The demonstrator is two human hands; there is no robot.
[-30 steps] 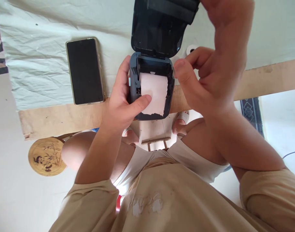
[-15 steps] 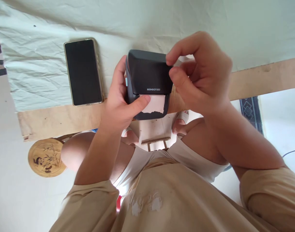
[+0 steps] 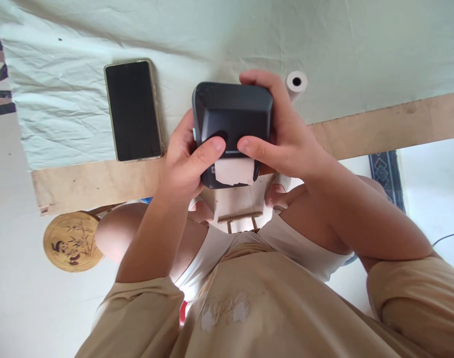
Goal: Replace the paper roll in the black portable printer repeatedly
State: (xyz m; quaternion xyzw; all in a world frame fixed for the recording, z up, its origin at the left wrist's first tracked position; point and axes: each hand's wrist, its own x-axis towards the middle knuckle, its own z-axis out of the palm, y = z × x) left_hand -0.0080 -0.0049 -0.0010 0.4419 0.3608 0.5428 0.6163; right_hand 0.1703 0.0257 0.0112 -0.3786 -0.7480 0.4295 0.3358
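A dark label printer (image 3: 232, 117) marked NIIMBOT is held above the near edge of the table. White paper (image 3: 235, 171) with a torn edge sticks out of its near side. My left hand (image 3: 188, 159) grips the printer's left side, thumb on the lid. My right hand (image 3: 281, 127) is closed around the right side, its thumb also on the lid and its index finger at the far right corner. The undersides of both hands' fingers are hidden behind the printer. Just beyond my right hand stands a white paper roll (image 3: 296, 84) with a dark core.
A phone (image 3: 133, 112) in a clear case lies screen up to the left of the printer. Pale green cloth (image 3: 197, 30) covers the table, with a bare wooden edge (image 3: 89, 186) nearest me. A round wooden stool (image 3: 73, 242) with a panda picture stands at lower left.
My right hand has come down from pinching near the lid's right corner to gripping the printer's right side. The lid now sits flatter, and the paper roll behind my hand has come into view.
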